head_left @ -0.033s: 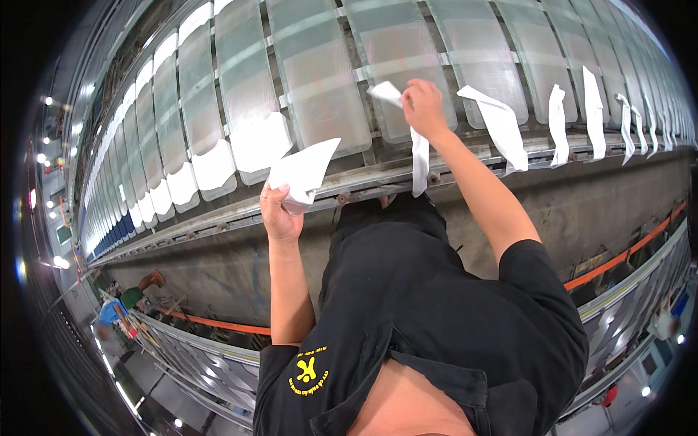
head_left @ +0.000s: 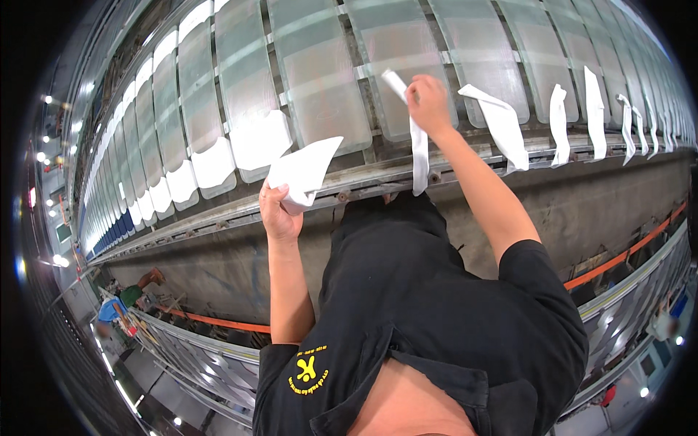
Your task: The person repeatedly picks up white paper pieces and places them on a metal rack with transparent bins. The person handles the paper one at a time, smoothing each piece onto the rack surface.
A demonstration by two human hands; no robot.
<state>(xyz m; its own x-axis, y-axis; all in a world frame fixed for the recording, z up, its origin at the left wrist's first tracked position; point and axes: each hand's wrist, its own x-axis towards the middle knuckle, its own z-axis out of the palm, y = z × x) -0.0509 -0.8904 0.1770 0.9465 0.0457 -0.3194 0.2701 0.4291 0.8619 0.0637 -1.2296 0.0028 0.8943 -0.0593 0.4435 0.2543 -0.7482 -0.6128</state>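
Observation:
My left hand (head_left: pixel 278 211) grips a folded bundle of white fabric pieces (head_left: pixel 302 171), thumb on top, just above the near rail. One corner of the bundle points up and to the right. Over a greenish translucent plate (head_left: pixel 392 51) in front of me, my right hand (head_left: pixel 429 105) pinches a white fabric piece (head_left: pixel 419 163). Its lower part hangs over the plate's near end and the rail, while its narrow far end sticks out past my fingertips. My right fingers hide the middle of that piece.
Similar plates stretch left and right in a long row. Plates on the left carry flat white pieces (head_left: pixel 260 142); on the right lie loose, twisted white pieces (head_left: pixel 502 127). A metal rail (head_left: pixel 349 195) edges the row. Another person (head_left: pixel 113 309) is far left, behind an orange bar (head_left: pixel 218 320).
My right hand has shifted slightly farther away, and the fabric's far end has swung from pointing left to pointing up and left. My left hand has hardly moved.

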